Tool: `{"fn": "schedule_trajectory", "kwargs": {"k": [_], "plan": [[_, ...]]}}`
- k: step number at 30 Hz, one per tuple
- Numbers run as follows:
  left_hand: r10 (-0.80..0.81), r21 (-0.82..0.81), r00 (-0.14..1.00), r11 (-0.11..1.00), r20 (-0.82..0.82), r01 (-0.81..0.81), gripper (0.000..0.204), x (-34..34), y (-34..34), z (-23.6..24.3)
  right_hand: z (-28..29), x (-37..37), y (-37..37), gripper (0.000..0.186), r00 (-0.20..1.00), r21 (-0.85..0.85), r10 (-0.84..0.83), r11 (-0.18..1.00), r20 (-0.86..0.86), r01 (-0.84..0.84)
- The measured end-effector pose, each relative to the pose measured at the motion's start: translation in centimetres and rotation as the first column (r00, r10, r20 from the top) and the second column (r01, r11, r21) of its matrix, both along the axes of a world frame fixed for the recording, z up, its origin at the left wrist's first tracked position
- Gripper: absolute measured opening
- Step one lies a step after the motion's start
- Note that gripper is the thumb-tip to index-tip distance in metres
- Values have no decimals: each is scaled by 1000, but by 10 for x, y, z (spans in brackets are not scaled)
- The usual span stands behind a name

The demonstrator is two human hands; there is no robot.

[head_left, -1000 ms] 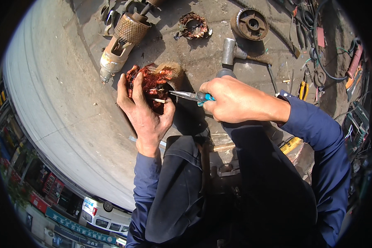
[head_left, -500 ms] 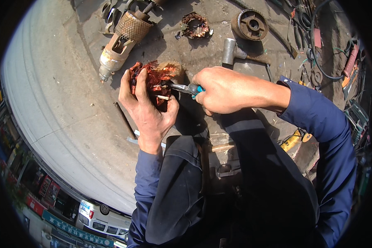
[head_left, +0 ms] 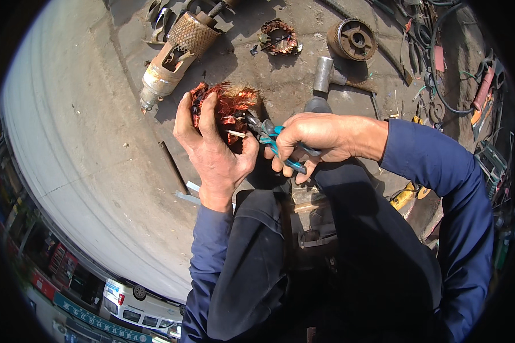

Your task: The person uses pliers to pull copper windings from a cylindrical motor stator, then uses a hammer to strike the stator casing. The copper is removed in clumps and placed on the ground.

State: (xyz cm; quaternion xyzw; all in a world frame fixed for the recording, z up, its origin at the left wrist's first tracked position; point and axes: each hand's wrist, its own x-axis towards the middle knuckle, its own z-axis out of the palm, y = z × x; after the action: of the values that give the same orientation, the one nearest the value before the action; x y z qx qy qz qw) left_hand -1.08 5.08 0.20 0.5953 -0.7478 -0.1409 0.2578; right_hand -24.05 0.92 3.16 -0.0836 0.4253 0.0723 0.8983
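Note:
A motor stator with frayed copper windings (head_left: 232, 103) sits in front of my knees. My left hand (head_left: 214, 151) is closed round its near left side, thumb and fingers pressing on it. A pale sliver (head_left: 236, 134) sticks out between the thumb and the copper. My right hand (head_left: 320, 140) grips pliers with teal and black handles (head_left: 292, 164); the handles are spread apart. Their metal jaws (head_left: 253, 121) reach into the right side of the windings. What the jaw tips touch is hidden in shadow.
A hammer (head_left: 324, 74) lies beyond my right hand. Further off are a copper coil ring (head_left: 279, 37), a round metal rotor housing (head_left: 352, 39) and a rusty cylindrical tool with a mesh sleeve (head_left: 180, 51). Cables and tools (head_left: 435, 68) crowd the right. A rod (head_left: 173, 167) lies on the left.
The pliers' handles have spread, and my right hand has turned and dropped slightly, showing more of them. The jaws stay at the windings. My left hand keeps its hold.

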Motion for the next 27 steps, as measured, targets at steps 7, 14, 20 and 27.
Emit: {"fn": "schedule_trajectory", "kwargs": {"k": [7,14,20,27], "plan": [[-2,-3,1000,1000,-19,2,89,-3,0,1,14,0,-27,10,958,-135,268,950,-101,-280],[0,-35,1000,999,-24,-1,88,2,3,-5,6,1,-32,18,910,-219,362,889,-202,-402],[-1,-170,995,985,-98,-15,85,4,4,-24,8,6,-18,19,722,-591,510,426,-468,-685],[-3,-216,980,976,-199,-41,87,10,11,-41,-14,-2,21,23,854,-807,280,297,-438,-511]]}}
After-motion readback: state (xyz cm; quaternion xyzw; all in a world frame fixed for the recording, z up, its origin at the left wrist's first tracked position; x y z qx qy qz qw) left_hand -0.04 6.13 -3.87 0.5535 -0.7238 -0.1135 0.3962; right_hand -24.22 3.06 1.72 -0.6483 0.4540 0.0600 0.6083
